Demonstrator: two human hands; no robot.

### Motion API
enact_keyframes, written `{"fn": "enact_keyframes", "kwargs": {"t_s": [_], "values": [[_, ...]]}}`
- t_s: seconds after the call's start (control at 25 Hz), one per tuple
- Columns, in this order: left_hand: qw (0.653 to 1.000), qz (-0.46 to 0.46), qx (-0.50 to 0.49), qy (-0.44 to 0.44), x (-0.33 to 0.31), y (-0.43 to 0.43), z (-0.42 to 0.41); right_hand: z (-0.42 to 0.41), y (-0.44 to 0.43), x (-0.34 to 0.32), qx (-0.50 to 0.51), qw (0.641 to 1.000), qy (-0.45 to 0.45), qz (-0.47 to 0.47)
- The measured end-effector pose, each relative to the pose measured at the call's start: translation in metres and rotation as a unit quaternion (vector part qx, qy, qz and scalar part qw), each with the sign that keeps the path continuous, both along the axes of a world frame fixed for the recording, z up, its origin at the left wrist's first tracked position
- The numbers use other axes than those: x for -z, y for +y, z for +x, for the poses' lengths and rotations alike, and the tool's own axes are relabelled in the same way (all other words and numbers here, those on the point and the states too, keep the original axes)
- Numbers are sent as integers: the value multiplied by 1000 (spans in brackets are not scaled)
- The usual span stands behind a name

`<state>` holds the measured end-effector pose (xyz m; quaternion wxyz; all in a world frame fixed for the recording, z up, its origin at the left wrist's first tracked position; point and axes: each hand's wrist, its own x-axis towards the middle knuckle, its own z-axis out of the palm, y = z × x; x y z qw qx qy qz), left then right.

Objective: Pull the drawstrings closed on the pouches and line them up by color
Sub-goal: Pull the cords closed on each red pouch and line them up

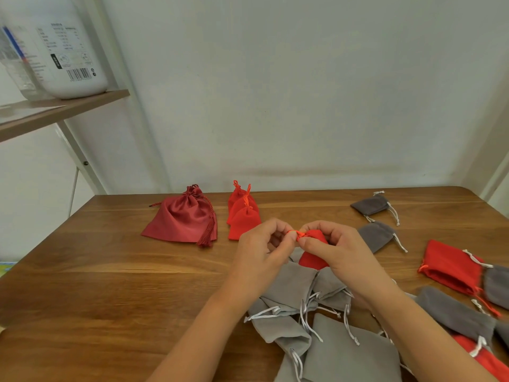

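Two hands work a small red pouch (314, 261) just above the grey pile (292, 282): the left hand (261, 253) pinches its orange drawstring (295, 233) in curled fingers, the right hand (340, 253) grips the gathered neck, so cinching seems nearly done, and next comes a place beside the red row (243, 219).

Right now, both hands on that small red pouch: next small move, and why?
Probably place the red pouch at the near end of the red row. Its neck already looks cinched between the left hand and right hand, and three closed reds lie lined up there.
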<state>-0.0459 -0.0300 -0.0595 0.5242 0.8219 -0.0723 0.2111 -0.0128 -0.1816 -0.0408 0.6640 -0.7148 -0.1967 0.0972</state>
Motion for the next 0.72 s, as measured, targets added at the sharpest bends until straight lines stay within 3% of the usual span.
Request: {"fn": "enact_keyframes", "kwargs": {"t_s": [0.08, 0.24, 0.44, 0.72], "values": [[1000, 8, 6, -8, -1, 0, 1, 1, -2, 0, -13, 1000, -6, -11], [987, 122, -25, -101, 1, 5, 1, 3, -4, 2, -26, 999, -10, -27], [951, 214, -81, -207, -1, 13, 3, 1, -3, 1, -31, 998, 33, 42], [937, 258, -45, -229, 0, 11, 3, 7, -6, 4, -46, 991, 65, 107]]}}
